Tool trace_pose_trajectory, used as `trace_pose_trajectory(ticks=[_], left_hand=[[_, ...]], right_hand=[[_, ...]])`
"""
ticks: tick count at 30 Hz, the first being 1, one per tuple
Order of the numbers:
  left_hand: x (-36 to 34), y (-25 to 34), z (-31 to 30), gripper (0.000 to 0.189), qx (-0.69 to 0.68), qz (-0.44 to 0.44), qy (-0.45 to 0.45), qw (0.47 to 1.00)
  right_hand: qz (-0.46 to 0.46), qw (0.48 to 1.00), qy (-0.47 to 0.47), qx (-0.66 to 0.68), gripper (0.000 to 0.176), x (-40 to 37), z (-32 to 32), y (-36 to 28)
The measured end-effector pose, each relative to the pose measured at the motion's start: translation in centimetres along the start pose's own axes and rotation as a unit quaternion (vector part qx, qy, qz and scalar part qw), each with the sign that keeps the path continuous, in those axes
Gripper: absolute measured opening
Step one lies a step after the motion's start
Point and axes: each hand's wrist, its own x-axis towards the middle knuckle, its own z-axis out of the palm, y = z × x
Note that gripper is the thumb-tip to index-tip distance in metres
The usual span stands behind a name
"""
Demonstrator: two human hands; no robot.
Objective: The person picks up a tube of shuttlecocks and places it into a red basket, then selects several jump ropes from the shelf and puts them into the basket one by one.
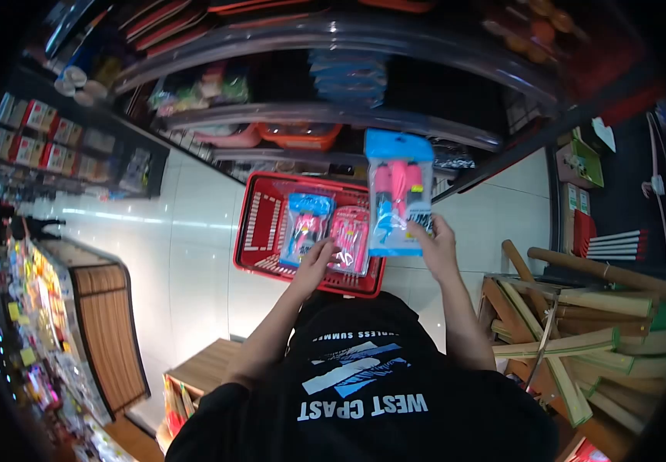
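My right hand [436, 245] grips the lower right corner of a blue and clear package [399, 192] with pink items inside, held upright over the right edge of a red basket [250, 223]. Inside the basket lie a similar blue-topped package [307, 222] and, beside it, a clear package with pink contents [351, 240]. My left hand [319, 258] is over the basket, its fingers at the lower left edge of the clear pink package; whether they grip it is hard to make out.
Store shelves [333, 38] with hanging blue packs [348, 77] rise ahead. At the right stands a bin of rolled mats [579, 339]. A wood-panelled display counter [106, 331] is on the left, with a person [36, 229] far behind it. A wooden-topped box [208, 362] is at the lower left.
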Motion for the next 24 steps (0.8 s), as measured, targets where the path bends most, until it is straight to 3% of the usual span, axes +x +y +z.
trace_pose_trajectory(ticks=[2, 5, 7, 9, 13, 15, 18, 21, 24], left_hand=[[-0.1, 0.7, 0.7, 0.057, -0.076, -0.066, -0.043, 0.994], [0.2, -0.3, 0.8, 0.060, -0.143, -0.090, -0.080, 0.982], [0.6, -1.8, -0.1, 0.053, -0.178, -0.097, -0.105, 0.974], [-0.1, -1.6, -0.4, 0.045, -0.175, -0.114, -0.091, 0.974], [0.7, -4.6, -3.0, 0.048, -0.212, -0.130, -0.018, 0.968], [1.1, -5.2, -4.4, 0.050, -0.222, -0.131, 0.002, 0.966], [2.6, -5.9, -7.1, 0.055, -0.133, -0.103, 0.051, 0.984], [4.2, -6.3, -9.5, 0.057, -0.093, -0.088, 0.080, 0.989], [7.1, -8.7, -12.7, 0.059, -0.021, -0.086, 0.069, 0.994]], right_hand=[[0.026, 0.998, -0.035, -0.043, 0.039, -1.3, 1.1, 3.7], [0.060, 0.991, -0.077, -0.091, 0.043, -3.0, 3.3, 6.6], [0.078, 0.987, -0.092, -0.101, 0.045, -3.6, 4.9, 8.5], [0.089, 0.981, -0.112, -0.128, 0.049, -3.8, 6.3, 9.7], [0.088, 0.948, -0.219, -0.212, 0.059, -2.8, 8.4, 10.1], [0.095, 0.932, -0.245, -0.251, 0.052, -2.3, 9.4, 10.9], [0.126, 0.914, -0.275, -0.270, 0.051, -1.7, 10.4, 12.7], [0.092, 0.894, -0.250, -0.361, 0.050, -1.6, 10.6, 13.6], [0.090, 0.881, -0.254, -0.389, 0.043, -1.7, 10.9, 12.8]])
